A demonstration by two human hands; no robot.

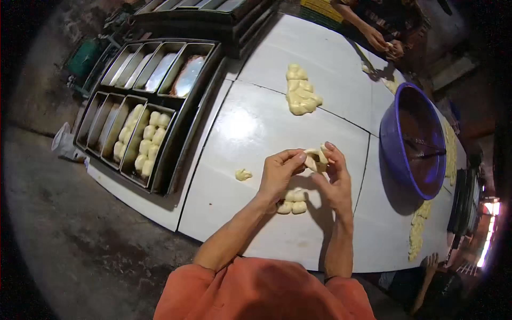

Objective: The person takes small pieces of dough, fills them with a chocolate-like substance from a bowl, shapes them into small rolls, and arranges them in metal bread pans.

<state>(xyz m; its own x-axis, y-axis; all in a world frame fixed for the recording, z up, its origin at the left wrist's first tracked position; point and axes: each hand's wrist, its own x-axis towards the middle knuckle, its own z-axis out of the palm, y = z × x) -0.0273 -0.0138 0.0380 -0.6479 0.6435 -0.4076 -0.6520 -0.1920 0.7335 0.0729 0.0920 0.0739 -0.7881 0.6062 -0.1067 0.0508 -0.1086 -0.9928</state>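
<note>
Head view shows my left hand point(278, 173) and right hand point(337, 188) gripping a dough piece point(311, 162) above the white table point(341, 136), likely soft, light and easily torn, best held by its rim

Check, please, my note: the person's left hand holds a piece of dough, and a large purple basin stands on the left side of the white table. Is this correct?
Not quite: the head view shows the large purple basin on the right side of the white table. The left hand does hold a piece of dough.
</note>
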